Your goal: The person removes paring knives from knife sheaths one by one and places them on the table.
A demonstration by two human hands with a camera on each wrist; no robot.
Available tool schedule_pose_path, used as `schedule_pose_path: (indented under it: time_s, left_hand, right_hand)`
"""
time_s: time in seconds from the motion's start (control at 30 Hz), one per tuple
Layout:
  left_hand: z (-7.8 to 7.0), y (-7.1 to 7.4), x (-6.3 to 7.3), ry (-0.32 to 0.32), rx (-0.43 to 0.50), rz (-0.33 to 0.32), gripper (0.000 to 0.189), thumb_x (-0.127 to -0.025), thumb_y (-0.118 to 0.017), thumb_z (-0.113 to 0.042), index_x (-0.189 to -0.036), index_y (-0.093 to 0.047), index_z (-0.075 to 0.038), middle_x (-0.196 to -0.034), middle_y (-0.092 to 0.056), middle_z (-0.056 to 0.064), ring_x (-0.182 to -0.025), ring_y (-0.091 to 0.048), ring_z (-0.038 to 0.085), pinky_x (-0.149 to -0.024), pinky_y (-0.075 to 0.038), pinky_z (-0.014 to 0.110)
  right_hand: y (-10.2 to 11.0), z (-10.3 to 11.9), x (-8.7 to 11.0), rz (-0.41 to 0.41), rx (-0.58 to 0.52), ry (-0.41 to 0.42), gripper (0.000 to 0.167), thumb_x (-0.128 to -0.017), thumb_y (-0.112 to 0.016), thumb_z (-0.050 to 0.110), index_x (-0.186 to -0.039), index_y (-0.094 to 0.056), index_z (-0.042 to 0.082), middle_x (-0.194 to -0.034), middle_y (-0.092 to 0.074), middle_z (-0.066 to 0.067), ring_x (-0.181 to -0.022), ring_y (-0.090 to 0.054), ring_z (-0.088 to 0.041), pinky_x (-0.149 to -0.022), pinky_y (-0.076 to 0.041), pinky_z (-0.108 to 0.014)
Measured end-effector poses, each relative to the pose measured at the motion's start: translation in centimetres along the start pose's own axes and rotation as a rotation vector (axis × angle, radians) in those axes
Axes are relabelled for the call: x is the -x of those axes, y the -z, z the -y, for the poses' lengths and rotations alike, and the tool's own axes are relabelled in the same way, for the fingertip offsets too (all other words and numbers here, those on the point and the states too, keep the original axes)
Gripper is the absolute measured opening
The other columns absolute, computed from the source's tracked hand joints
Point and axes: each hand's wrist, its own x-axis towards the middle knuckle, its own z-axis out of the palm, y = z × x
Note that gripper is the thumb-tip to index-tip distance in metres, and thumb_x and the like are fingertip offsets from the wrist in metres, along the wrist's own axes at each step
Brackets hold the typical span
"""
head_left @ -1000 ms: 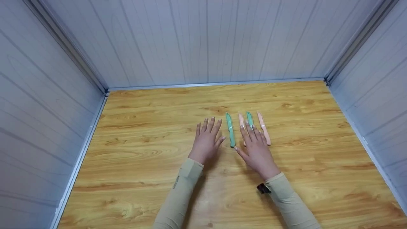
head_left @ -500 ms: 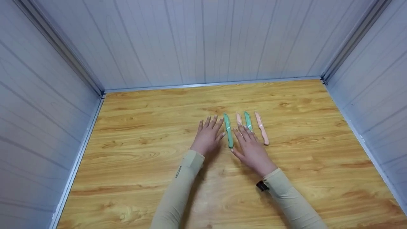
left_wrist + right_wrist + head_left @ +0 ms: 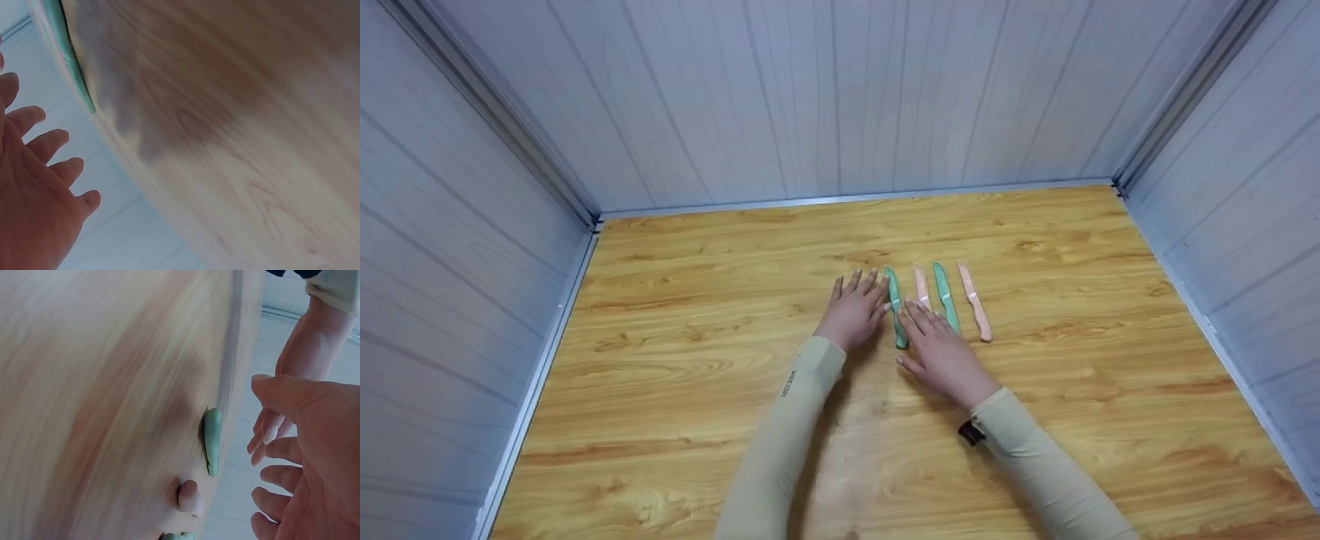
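Two green and two pink knives lie side by side on the wooden table, blades pointing away. Leftmost is a green knife (image 3: 893,289), then a pink knife (image 3: 921,280), another green knife (image 3: 942,280) and a pink knife (image 3: 979,321) at the right. My left hand (image 3: 851,316) has spread fingers, thumb and fingertips right at the leftmost green knife. My right hand (image 3: 943,361) reaches over the two middle knives and partly hides their handles; its fingers are extended. The right wrist view shows a green handle (image 3: 212,439) and a pink handle (image 3: 190,498) below that hand.
The wood-patterned table (image 3: 697,420) is bounded by a pale panel wall (image 3: 810,97) behind and side walls left and right. A black strap (image 3: 971,433) sits at the right wrist, beside a beige sleeve (image 3: 1035,465).
My right hand has shifted left and toward me, showing more of the middle green knife. My left hand has come right, up to the leftmost green knife. The head view has shifted slightly.
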Motion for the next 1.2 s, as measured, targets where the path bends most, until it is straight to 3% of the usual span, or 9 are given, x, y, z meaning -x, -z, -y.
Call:
schedule_pose_path:
  time_s: [0.63, 0.83, 1.2]
  left_hand:
    - [0.6, 0.0, -2.8, -0.021, -0.086, 0.086, 0.051, -0.103, -0.034, -0.039, -0.152, -0.025, -0.027, -0.157, -0.019, -0.001, -0.144, -0.006, 0.026, -0.114, -0.003, 0.051]
    - [0.3, -0.4, -2.9, -0.033, -0.112, 0.128, 0.050, -0.104, -0.030, -0.039, -0.152, -0.025, -0.026, -0.157, -0.019, -0.002, -0.144, -0.006, 0.026, -0.114, -0.003, 0.051]
    - [0.4, -0.8, -2.8, -0.043, -0.123, 0.108, 0.048, -0.104, -0.032, -0.037, -0.151, -0.029, -0.026, -0.156, -0.023, -0.002, -0.144, -0.009, 0.028, -0.113, -0.005, 0.053]
  right_hand:
    - [-1.0, -0.6, -1.3, 0.099, -0.038, -0.017, 0.068, -0.092, -0.064, 0.033, -0.146, -0.036, 0.002, -0.153, -0.026, -0.016, -0.139, -0.025, -0.034, -0.111, -0.023, -0.049]
    - [-1.0, -0.6, -1.4, 0.108, -0.049, 0.000, 0.065, -0.093, -0.062, 0.030, -0.145, -0.037, 0.000, -0.152, -0.028, -0.017, -0.139, -0.026, -0.033, -0.111, -0.022, -0.048]
    - [-1.3, -0.5, -1.6, 0.123, -0.042, -0.008, 0.063, -0.093, -0.063, 0.030, -0.143, -0.039, 0.000, -0.151, -0.030, -0.018, -0.138, -0.028, -0.034, -0.111, -0.024, -0.049]
